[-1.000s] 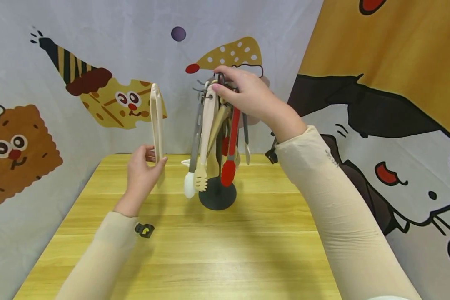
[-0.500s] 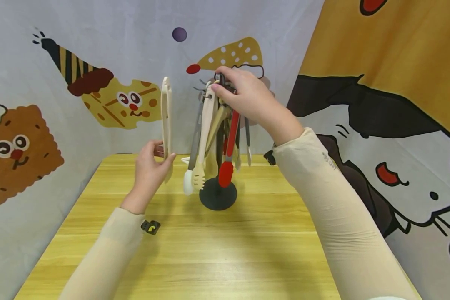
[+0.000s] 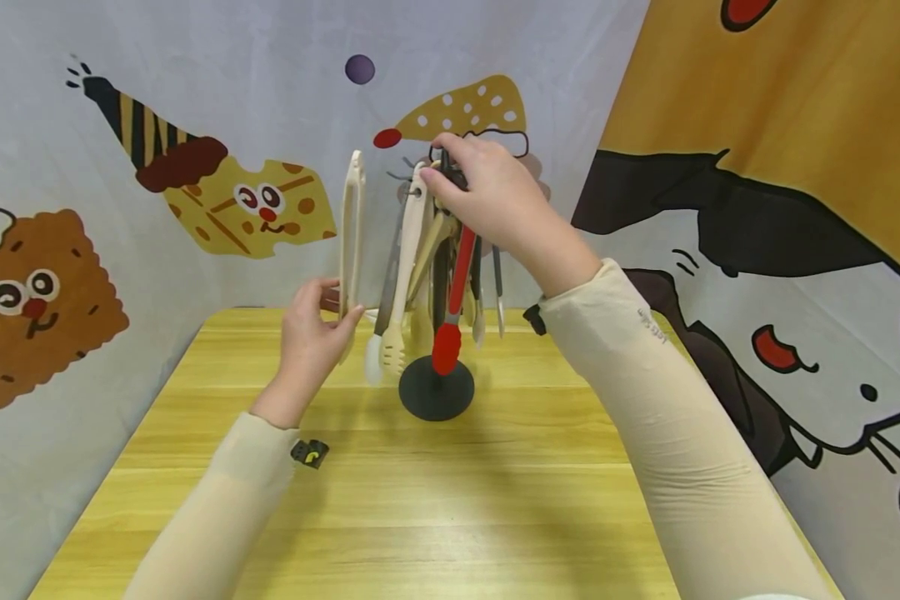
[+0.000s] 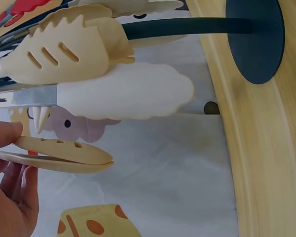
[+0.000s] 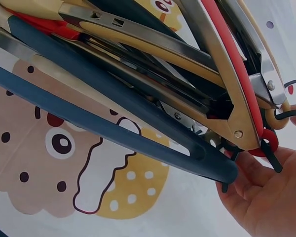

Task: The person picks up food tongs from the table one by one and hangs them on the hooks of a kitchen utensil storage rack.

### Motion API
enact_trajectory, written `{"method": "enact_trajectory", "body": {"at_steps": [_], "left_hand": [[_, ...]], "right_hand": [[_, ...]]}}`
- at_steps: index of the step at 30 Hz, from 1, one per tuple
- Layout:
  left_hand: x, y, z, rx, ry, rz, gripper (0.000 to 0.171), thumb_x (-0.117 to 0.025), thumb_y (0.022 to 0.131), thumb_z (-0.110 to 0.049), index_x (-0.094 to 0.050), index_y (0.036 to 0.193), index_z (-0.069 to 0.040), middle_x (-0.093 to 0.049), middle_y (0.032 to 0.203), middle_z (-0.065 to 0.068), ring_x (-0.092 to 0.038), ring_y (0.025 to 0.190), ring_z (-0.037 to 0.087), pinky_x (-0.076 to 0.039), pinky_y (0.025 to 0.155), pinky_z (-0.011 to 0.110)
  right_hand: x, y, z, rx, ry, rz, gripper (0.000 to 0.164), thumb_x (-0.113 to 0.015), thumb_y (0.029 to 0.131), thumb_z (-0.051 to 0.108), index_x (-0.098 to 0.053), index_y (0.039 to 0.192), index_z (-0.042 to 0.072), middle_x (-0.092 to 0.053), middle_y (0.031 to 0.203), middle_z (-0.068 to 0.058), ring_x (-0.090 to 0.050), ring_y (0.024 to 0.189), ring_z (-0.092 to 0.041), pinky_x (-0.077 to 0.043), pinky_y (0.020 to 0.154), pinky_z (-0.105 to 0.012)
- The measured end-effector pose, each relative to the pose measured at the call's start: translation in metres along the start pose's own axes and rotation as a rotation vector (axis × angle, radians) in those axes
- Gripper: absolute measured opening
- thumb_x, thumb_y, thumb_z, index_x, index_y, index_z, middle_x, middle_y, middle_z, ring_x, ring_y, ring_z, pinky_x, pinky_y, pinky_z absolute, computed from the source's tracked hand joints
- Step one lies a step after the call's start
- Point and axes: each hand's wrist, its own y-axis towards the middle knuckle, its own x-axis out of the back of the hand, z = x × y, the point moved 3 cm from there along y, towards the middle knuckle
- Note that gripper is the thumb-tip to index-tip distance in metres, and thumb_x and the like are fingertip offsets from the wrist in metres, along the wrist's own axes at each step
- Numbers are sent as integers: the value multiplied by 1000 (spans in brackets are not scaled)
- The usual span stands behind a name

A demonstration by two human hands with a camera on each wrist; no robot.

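My left hand (image 3: 307,337) pinches a pair of cream tongs (image 3: 351,225) near their lower end and holds them upright, left of the black utensil stand (image 3: 437,390). In the left wrist view, the tongs' closed tips (image 4: 89,159) stick out past the thumb and fingers. My right hand (image 3: 491,187) grips the top of the stand among its hooks; some of its fingertips are hidden. Several tongs hang there, including red tongs (image 3: 447,342), white-headed tongs (image 4: 133,91), beige slotted tongs (image 4: 64,54) and dark blue tongs (image 5: 103,126).
The stand's round base rests on a wooden table (image 3: 450,500) towards its back edge. Behind hangs a cloth (image 3: 270,50) printed with cartoon food. Bare hooks (image 3: 400,176) jut out from the stand's upper left.
My left hand has moved right with the cream tongs, closer to the stand. The hanging tongs have shifted as the top of the stand turned slightly. My right hand stays at the top.
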Motion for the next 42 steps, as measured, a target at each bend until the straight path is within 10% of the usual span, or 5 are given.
{"method": "enact_trajectory", "body": {"at_steps": [42], "left_hand": [[-8,4,-18,-109,59,-35,41,-75,81,-20,-58,114,-4,-60,97,13,-63,84,25,-57,64,36]], "right_hand": [[-2,-1,2,-21,-24,-9,65,-31,95,59,-26,150,24,-37,149,-2,-32,138,-20,-28,113,-40]]}}
